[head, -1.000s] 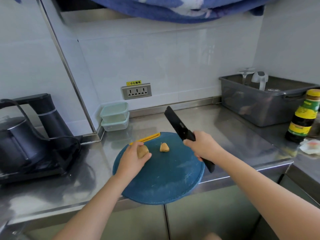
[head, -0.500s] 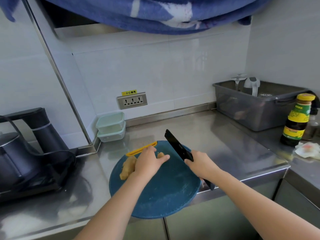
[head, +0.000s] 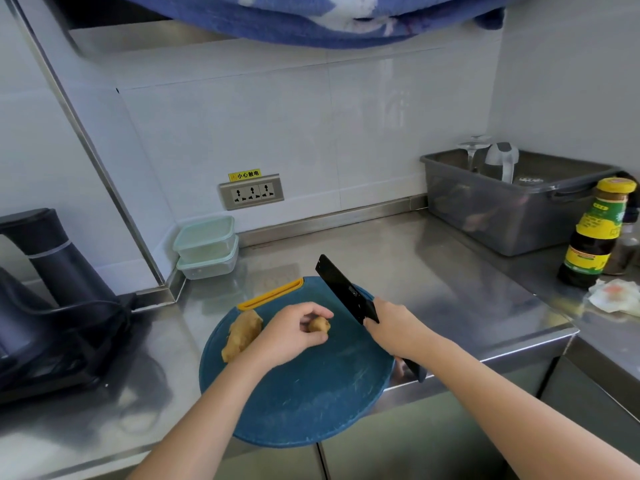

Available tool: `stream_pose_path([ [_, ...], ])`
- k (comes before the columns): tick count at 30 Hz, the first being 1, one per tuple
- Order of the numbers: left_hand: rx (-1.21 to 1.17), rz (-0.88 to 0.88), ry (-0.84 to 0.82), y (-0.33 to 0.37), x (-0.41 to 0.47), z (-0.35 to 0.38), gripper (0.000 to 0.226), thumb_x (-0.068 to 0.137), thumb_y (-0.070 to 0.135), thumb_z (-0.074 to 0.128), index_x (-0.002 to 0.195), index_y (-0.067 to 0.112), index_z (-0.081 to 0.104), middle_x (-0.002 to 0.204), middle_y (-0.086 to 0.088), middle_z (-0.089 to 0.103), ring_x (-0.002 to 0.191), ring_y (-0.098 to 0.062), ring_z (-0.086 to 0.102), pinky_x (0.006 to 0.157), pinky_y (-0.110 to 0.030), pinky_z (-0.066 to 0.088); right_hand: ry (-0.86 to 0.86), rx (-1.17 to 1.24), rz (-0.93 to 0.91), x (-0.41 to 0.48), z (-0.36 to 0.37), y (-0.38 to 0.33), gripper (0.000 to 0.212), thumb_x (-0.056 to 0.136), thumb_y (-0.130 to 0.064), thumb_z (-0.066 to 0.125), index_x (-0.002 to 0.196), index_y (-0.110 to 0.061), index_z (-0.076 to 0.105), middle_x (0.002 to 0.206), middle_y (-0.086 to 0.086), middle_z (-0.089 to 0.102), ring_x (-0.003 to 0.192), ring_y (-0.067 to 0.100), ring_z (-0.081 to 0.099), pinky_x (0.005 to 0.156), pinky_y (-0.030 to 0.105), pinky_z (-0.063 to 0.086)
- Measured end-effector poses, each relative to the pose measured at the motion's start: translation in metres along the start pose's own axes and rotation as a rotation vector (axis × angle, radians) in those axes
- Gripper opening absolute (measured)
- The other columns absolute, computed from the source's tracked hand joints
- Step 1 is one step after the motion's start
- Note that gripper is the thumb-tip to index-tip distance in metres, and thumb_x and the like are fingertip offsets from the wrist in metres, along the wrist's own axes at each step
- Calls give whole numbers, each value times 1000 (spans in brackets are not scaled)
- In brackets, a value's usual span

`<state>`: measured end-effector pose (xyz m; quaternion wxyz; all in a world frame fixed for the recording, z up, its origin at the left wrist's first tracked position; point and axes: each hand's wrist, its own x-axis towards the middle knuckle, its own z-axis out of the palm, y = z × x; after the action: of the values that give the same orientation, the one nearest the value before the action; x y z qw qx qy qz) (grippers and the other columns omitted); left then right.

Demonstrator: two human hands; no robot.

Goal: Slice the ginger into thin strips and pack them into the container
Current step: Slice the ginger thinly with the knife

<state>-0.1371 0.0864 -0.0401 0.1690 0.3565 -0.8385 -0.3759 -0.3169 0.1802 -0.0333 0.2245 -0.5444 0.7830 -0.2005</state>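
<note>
A round blue cutting board (head: 304, 393) with a yellow handle lies on the steel counter. My left hand (head: 287, 332) pinches a small piece of ginger (head: 319, 324) near the board's middle. A larger ginger piece (head: 242, 332) lies on the board to the left of that hand. My right hand (head: 394, 327) grips the handle of a black cleaver (head: 344, 289), blade raised and pointing up-left, just right of the small piece. Two stacked pale green containers (head: 207, 247) sit at the back left against the wall.
A black kettle stand (head: 52, 296) fills the left counter. A grey tub (head: 512, 206) with glassware stands back right, next to a dark sauce bottle (head: 595, 237) and a crumpled wrapper (head: 616, 296). The board overhangs the counter's front edge.
My left hand let go of the large ginger, which now lies at the board's left, and moved right to pinch the small piece. The cleaver came lower and nearer the board.
</note>
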Motion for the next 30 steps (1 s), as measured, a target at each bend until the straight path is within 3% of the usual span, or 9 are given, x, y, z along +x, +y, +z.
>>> stream_pose_path([
  [3,5,41,149,-1,-2,15,23,87,21,68,101,39,65,109,10,54,97,-1,56,87,-11,41,10,-33,-27,-4,3,-1,16,102,-28,41,101,-13,38,87,5,52,69,18,51,52,23,38],
  [7,-33,16,380,0,-7,34,27,79,21,76,101,32,63,99,5,55,86,1,55,74,-4,40,32,19,-47,-10,5,-8,29,103,-39,32,96,-12,39,79,3,51,71,19,51,64,29,39],
  [10,-84,40,479,-1,-12,39,26,75,19,80,94,22,63,94,5,58,81,4,56,71,-6,42,-5,146,32,-8,0,-14,47,103,-45,24,94,-6,49,92,12,59,71,24,55,63,31,44],
  [14,-29,154,473,-3,-15,41,20,79,15,76,97,21,68,94,6,56,82,2,56,72,-7,42,-48,169,104,-18,1,-21,58,102,-48,27,86,-2,59,66,10,57,42,20,47,43,22,41],
  [17,-17,179,474,-7,-16,43,21,79,11,76,97,21,69,92,8,60,78,-3,60,71,-14,48,-114,86,42,-29,3,-27,52,103,-46,25,73,-12,50,63,10,55,46,21,47,50,28,46],
  [21,-19,187,509,-9,-18,43,20,76,7,78,91,16,69,85,9,64,78,-1,63,71,-13,49,-150,94,-21,-33,4,-26,50,101,-51,24,69,-17,41,65,4,44,52,15,40,60,30,40],
  [26,-17,201,517,-10,-17,43,20,74,7,79,89,16,70,83,10,65,77,0,64,72,-13,49,-177,157,15,-34,0,-23,48,102,-49,27,78,-11,44,58,2,44,42,14,39,43,22,37],
  [30,-121,144,473,-9,-15,41,21,76,7,77,92,19,71,88,9,66,79,0,64,74,-13,49,-191,234,48,-31,-8,-19,50,100,-52,32,75,-11,46,52,1,40,40,16,35,43,23,35],
])
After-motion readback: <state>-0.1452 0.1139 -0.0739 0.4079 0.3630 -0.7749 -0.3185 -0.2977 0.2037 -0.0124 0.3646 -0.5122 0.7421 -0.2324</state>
